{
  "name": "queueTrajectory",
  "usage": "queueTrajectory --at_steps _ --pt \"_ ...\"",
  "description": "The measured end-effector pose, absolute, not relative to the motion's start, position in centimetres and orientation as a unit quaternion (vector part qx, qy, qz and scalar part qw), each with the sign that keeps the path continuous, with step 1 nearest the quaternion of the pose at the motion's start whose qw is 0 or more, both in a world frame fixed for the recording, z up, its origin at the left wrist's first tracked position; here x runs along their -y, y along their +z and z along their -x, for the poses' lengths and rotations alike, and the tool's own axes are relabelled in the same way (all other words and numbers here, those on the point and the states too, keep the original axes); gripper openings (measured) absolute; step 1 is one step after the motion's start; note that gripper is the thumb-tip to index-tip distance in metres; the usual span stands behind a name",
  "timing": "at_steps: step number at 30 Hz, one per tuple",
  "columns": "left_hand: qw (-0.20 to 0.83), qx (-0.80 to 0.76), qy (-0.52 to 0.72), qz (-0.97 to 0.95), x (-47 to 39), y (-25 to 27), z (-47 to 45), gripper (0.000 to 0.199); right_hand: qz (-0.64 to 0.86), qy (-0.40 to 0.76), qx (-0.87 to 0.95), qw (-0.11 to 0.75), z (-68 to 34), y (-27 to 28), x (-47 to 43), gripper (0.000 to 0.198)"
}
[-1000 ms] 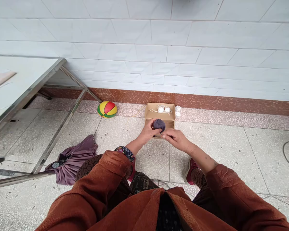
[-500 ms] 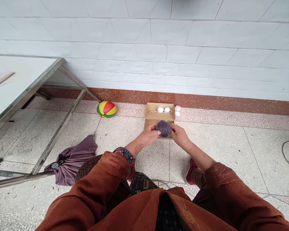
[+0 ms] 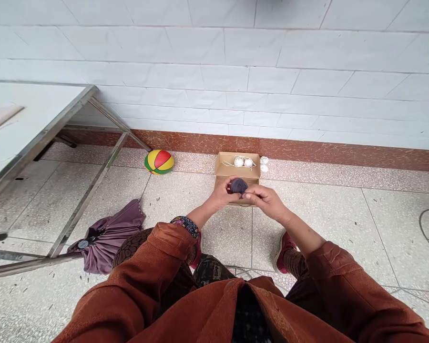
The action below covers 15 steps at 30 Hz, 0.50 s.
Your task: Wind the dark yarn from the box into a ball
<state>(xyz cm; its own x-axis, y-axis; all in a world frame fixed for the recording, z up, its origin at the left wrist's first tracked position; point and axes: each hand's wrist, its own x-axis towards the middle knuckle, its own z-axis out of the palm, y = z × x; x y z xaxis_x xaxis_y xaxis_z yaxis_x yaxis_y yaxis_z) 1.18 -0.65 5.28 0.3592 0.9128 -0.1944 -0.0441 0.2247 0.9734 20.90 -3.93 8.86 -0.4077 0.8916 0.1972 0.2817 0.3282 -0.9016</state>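
Note:
A dark purple-grey ball of yarn (image 3: 239, 185) is held above a cardboard box. My left hand (image 3: 220, 196) grips its left side, thumb below and fingers behind. At the ball's lower right edge, my right hand (image 3: 266, 200) has thumb and forefinger pinched together on the yarn; whether they hold a single strand is too small to tell. Behind the hands stands the open cardboard box (image 3: 219, 167), its front partly hidden by them. Two white yarn balls (image 3: 239, 162) with loose strands rest in its back part.
More white yarn balls (image 3: 264, 168) lie just right of the box. A colourful ball (image 3: 159, 162) sits on the floor near the wall. To the left are a folded purple umbrella (image 3: 110, 233) and a metal-framed table (image 3: 57, 112). A cable (image 3: 422, 226) lies at far right.
The yarn ball has turned and shifted slightly left in my left hand. My right hand has moved from the ball's right side to a pinch at its lower right edge.

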Motion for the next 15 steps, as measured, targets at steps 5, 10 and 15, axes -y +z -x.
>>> queueTrajectory --at_steps 5,10,15 --pt "0.734 -0.296 0.289 -0.538 1.7 6.0 -1.6 0.087 0.504 0.377 0.648 0.428 -22.1 8.0 2.6 0.024" --pt "0.800 -0.230 0.330 -0.444 2.0 6.8 -1.4 0.073 0.536 0.384 0.653 0.373 -21.7 5.4 2.6 0.023" --pt "0.779 -0.307 0.419 -0.351 1.1 6.5 -1.2 0.049 0.510 0.368 0.708 0.322 -20.3 4.1 3.7 0.020"
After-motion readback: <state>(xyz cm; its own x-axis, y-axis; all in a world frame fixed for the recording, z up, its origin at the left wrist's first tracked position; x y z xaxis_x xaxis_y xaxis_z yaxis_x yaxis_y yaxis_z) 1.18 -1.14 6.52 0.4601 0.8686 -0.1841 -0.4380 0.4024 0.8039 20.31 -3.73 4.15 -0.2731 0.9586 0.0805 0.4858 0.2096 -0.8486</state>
